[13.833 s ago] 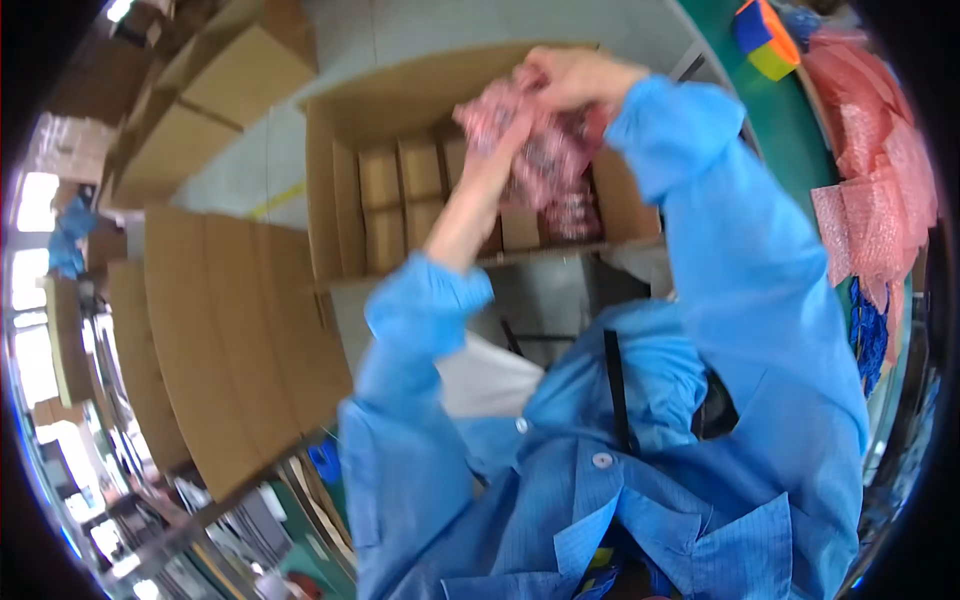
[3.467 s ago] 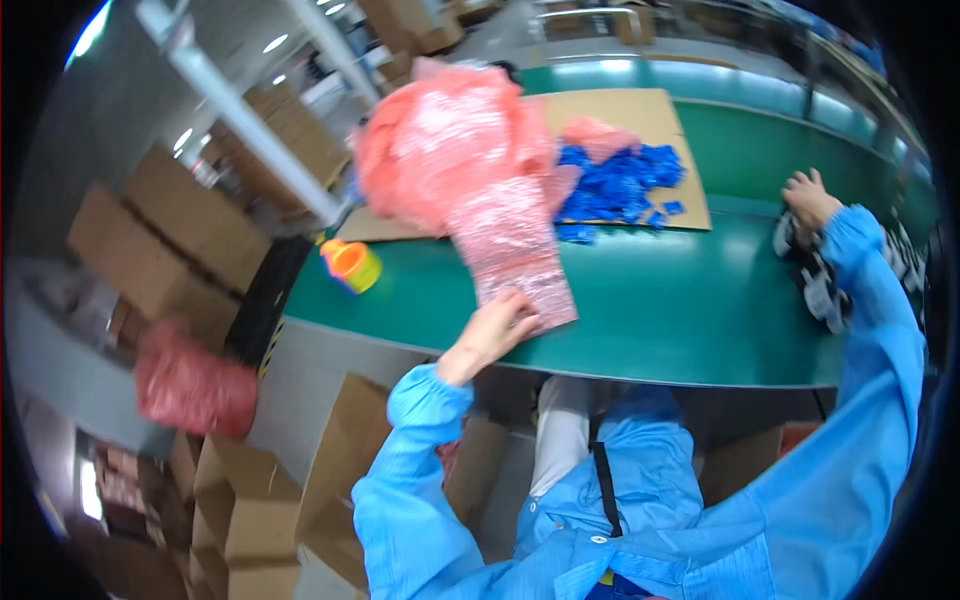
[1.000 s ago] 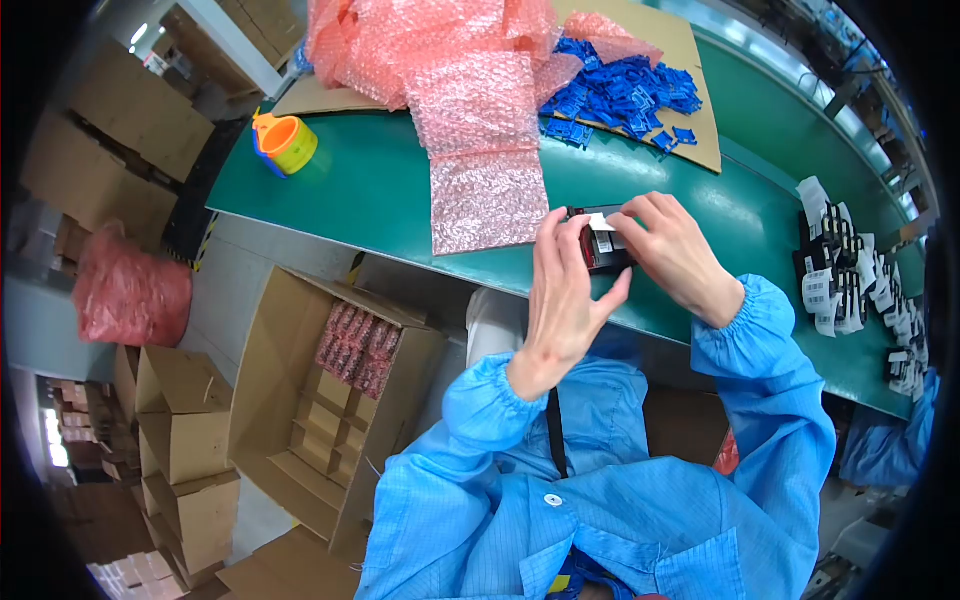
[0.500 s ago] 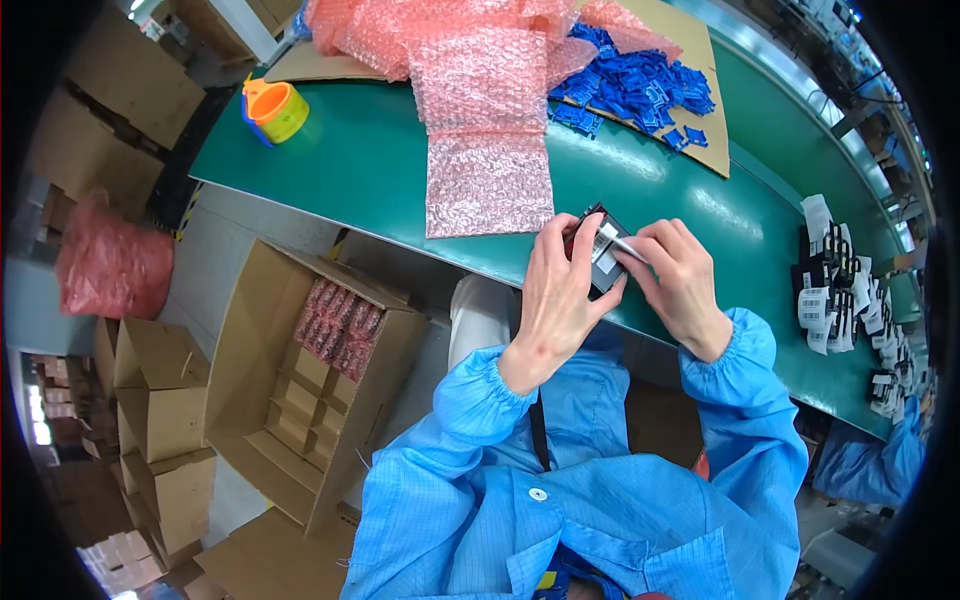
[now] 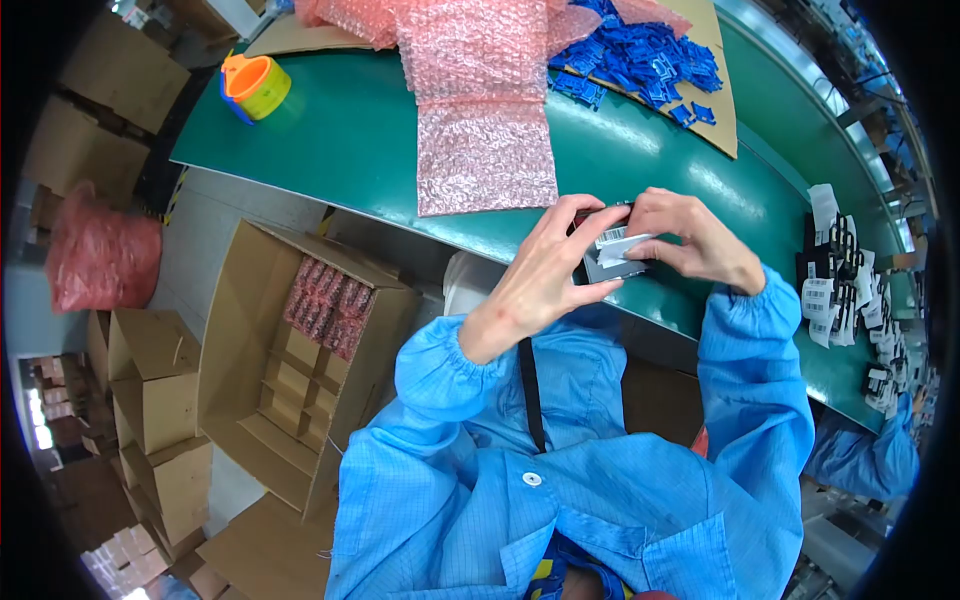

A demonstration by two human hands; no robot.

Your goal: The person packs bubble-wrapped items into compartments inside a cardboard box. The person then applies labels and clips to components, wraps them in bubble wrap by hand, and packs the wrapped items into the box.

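Observation:
Both hands hold a small black device (image 5: 612,262) with a white label (image 5: 616,242) over the near edge of the green conveyor belt (image 5: 360,140). My left hand (image 5: 545,270) grips its left side, thumb underneath. My right hand (image 5: 690,235) pinches the label and the right side. A pink bubble-wrap bag (image 5: 485,160) lies flat on the belt just left of my hands, below a heap of more pink bubble wrap (image 5: 470,40).
Blue small parts (image 5: 650,55) lie on cardboard at the back. An orange-and-yellow tape dispenser (image 5: 252,85) sits far left on the belt. More labelled black devices (image 5: 850,290) lie at right. An open carton (image 5: 300,350) with pink-wrapped packs stands on the floor at left, among other cartons.
Both hands have turned the black device and shifted it slightly right and up; the label now faces the camera more. The view has tilted a little downward.

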